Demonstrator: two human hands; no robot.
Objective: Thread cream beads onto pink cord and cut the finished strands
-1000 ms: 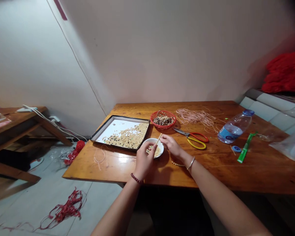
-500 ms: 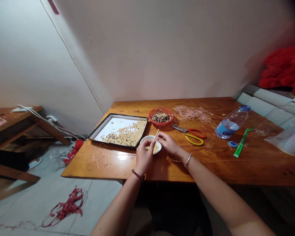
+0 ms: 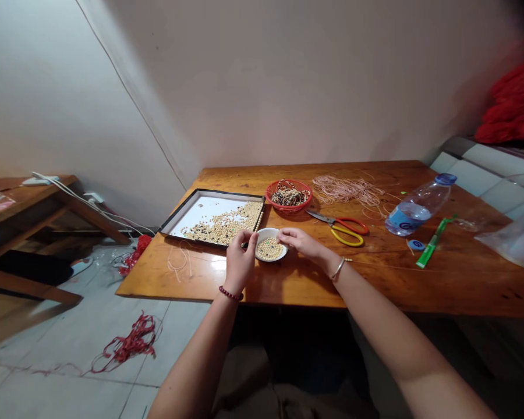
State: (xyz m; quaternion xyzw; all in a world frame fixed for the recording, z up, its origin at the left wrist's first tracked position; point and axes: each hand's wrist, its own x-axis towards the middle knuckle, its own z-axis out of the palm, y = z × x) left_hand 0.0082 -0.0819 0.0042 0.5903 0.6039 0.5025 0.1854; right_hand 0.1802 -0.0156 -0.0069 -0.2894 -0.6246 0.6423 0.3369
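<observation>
A small white bowl [image 3: 269, 240] of pale beads stands on the wooden table [image 3: 375, 279] between my hands. My left hand [image 3: 239, 261], with a dark red bead bracelet on its wrist, is pinched closed just left of the bowl. My right hand [image 3: 297, 241], with a silver bangle on its wrist, has its fingers curled together at the bowl's right rim. What either hand pinches is too small to make out. Behind the bowl lies a black-rimmed tray [image 3: 187, 209] with many loose pale beads.
A red basket [image 3: 289, 203] of dark beads, a pile of pink cord [image 3: 347, 189], scissors [image 3: 344, 227], a lying water bottle [image 3: 414, 212], a blue cap [image 3: 416, 244] and a green strip [image 3: 432, 250] sit further back and right. Red threads [image 3: 128, 344] lie on the floor.
The upright strung row of beads between my hands is no longer visible. My left hand has moved left off the bowl, my right hand has lowered to its rim. The view shifted slightly.
</observation>
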